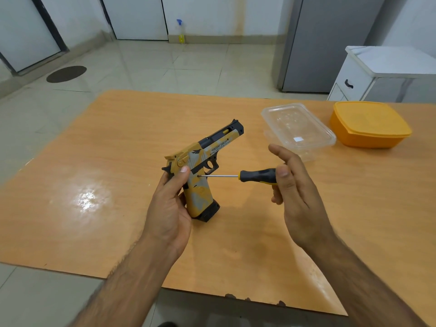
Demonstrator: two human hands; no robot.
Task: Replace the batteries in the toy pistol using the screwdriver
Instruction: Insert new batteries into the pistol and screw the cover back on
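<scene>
A yellow, grey and black toy pistol (203, 161) stands upright above the wooden table (118, 185), barrel pointing away and to the right. My left hand (169, 208) grips its handle from behind, thumb pressed on the grip's side. A screwdriver (257, 176) with a black and yellow handle lies level, its thin metal tip set into a screw hole at the top of the grip. My right hand (292, 192) holds the screwdriver's handle between thumb and lower fingers, while the index finger stretches out above it.
A clear plastic container (298, 131) sits on the table behind my right hand, with an orange lidded box (369, 123) further right. A white cabinet (368, 74) and a grey fridge (325, 43) stand beyond the table. A spray bottle (180, 31) is by the far wall.
</scene>
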